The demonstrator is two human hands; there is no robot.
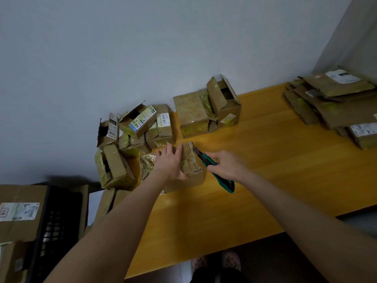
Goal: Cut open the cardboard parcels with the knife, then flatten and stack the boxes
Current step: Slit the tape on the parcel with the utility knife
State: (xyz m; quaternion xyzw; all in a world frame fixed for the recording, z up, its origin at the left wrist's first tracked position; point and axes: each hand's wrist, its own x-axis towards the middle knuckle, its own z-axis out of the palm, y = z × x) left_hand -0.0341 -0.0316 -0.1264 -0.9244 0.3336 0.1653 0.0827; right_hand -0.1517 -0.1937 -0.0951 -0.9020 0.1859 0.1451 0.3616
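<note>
Pressed the left grip [170, 162] flat, fingers straight, onto the taped parcel [190, 162] near the table's [265, 160] left end. Clenched the right grip [224, 166] round the green knife [203, 157], blade at the parcel's right edge. Spotted flattened boxes [336, 103] stacked far right.

Brown parcels [191, 160], green-and-black knife [214, 168], yellow table [265, 160], black crate [55, 225], grey wall [142, 48].
</note>
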